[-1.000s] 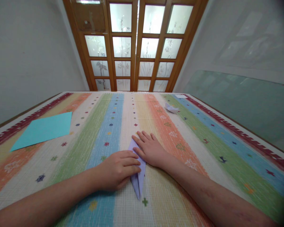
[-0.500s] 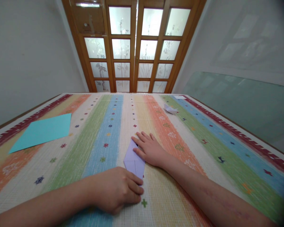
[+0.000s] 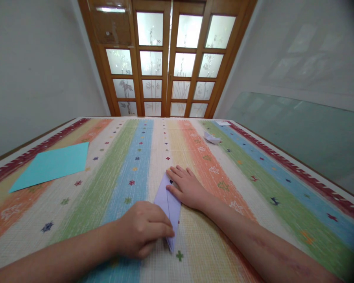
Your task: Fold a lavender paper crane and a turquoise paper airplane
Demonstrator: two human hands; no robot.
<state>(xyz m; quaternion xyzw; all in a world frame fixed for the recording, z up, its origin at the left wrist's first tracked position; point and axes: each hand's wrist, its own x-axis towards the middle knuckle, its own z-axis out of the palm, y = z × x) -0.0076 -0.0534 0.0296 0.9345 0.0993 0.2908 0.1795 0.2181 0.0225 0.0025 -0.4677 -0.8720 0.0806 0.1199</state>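
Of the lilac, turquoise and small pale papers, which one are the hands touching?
The folded lilac paper: left hand and right hand both touch it. The flat turquoise sheet and small pale folded piece lie untouched.

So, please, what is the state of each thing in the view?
Purple paper: folded, near end pointed
Turquoise sheet: flat, unfolded
Small pale paper piece: folded
White slip: lying flat
Striped tablecloth: spread out
Wooden doors: closed or nearly so
Left hand: fingers bent, touching purple paper
Right hand: open, laid on purple paper
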